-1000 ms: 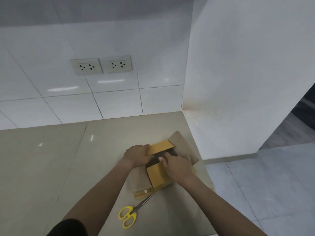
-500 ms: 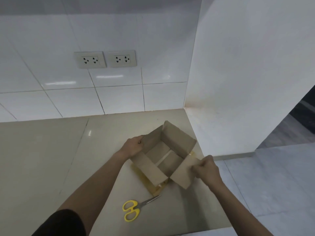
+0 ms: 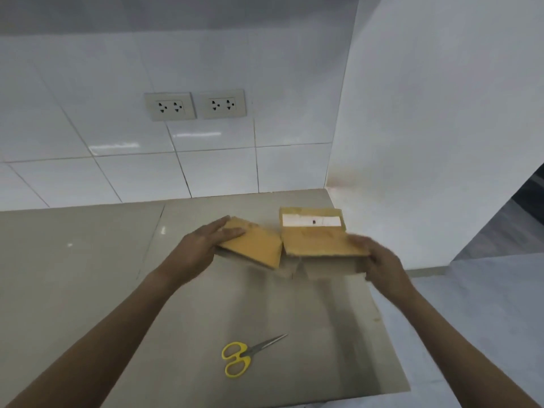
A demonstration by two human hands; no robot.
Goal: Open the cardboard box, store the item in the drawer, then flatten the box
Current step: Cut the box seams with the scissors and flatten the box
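Note:
The cardboard box [image 3: 312,244] is held above the beige counter [image 3: 88,260], spread out with its tan outer flaps up. A white label strip runs across its far flap. My left hand [image 3: 203,245] grips the left flap, thumb on top. My right hand [image 3: 379,260] clasps the right end of the box, fingers wrapped around its edge. The box is motion-blurred. Neither the item nor a drawer is in view.
Yellow-handled scissors [image 3: 244,354] lie on the counter near its front edge, blades pointing right. Two wall sockets [image 3: 195,105] sit in the white tiled wall behind. A white wall [image 3: 441,128] borders the counter on the right, with grey floor [image 3: 471,319] beyond.
Half a second ago the box stood open on the counter with its inside showing. Now it is lifted, turned over and spread wider between both hands.

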